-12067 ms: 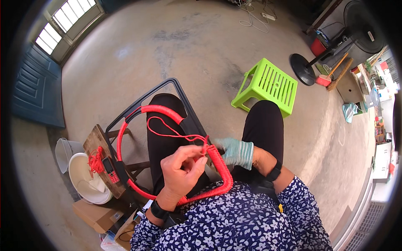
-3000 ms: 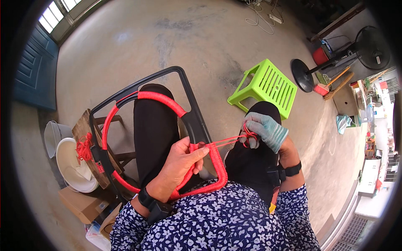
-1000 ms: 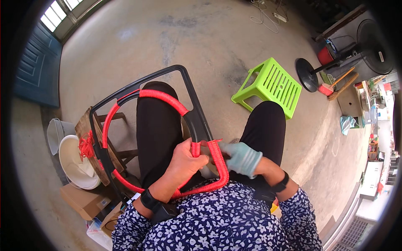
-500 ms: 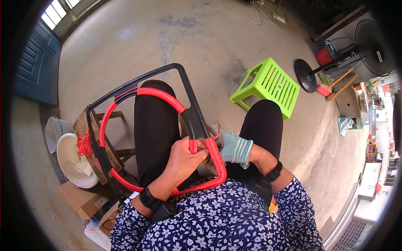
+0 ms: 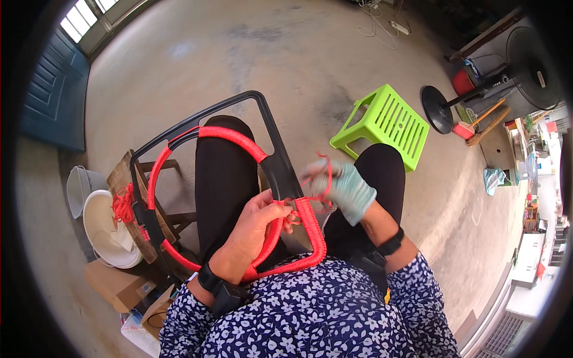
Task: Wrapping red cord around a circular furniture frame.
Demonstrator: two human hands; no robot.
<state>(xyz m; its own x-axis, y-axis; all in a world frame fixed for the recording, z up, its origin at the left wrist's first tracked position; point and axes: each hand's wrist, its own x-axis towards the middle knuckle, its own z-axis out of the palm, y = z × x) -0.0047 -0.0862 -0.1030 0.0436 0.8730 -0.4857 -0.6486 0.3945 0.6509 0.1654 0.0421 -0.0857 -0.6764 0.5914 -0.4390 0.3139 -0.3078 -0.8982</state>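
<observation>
A black plastic frame point(image 5: 279, 174) with an inner ring rests across my thighs, much of it tightly wrapped in red cord point(image 5: 310, 222). My bare left hand point(image 5: 253, 225) is closed on the wrapped ring near the bare black joint, with strands of red cord at its fingertips. Just right of the frame, my right hand point(image 5: 351, 190), in a grey-green knitted glove, is closed on a loose end of red cord point(image 5: 328, 173) that loops up above the fingers. This hand is blurred. A bundle of red cord point(image 5: 123, 204) hangs at the frame's left side.
A green plastic stool point(image 5: 388, 125) stands beyond my right knee. At the left are a wooden stool point(image 5: 128, 179), a white bucket point(image 5: 98, 224) and a cardboard box point(image 5: 116, 283). A black standing fan point(image 5: 439, 110) and a broom are at the far right.
My right hand has moved right, away from the frame, drawing out the loose red cord. My left fingers have shifted on the ring and now show cord strands between them.
</observation>
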